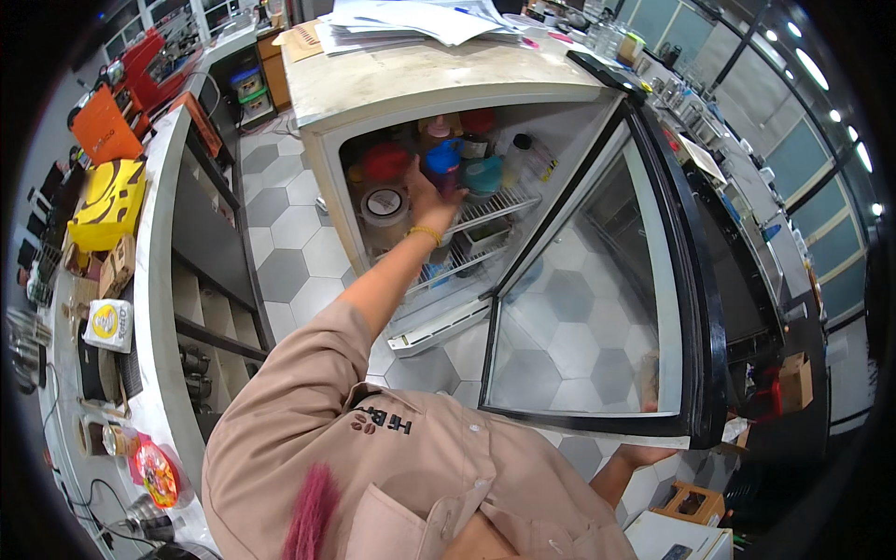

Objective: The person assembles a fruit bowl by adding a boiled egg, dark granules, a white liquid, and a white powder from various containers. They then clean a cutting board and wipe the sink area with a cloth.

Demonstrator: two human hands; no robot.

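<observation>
My left hand (434,203) reaches into an open glass-door refrigerator (322,173). Its fingers are wrapped round a bottle with a blue top (443,159) and a dark purplish lower part. Close by stand a clear round tub (384,203), a red-lidded container (385,162), a teal-lidded container (483,175) and a clear bottle with a dark cap (516,157). Beneath them runs a white wire shelf (499,207). Low on the right, my right hand (644,455) grips the near edge of the swung-out refrigerator door (695,373); its fingers are partly hidden behind the frame.
Papers (420,21) lie on the refrigerator's top. To the left runs a counter (159,201) with a yellow bag (109,203), a white pouch (110,324) and a bowl of colourful packets (157,473). A counter with kitchenware (737,224) stands beyond the door; a wooden crate (692,504) is at lower right.
</observation>
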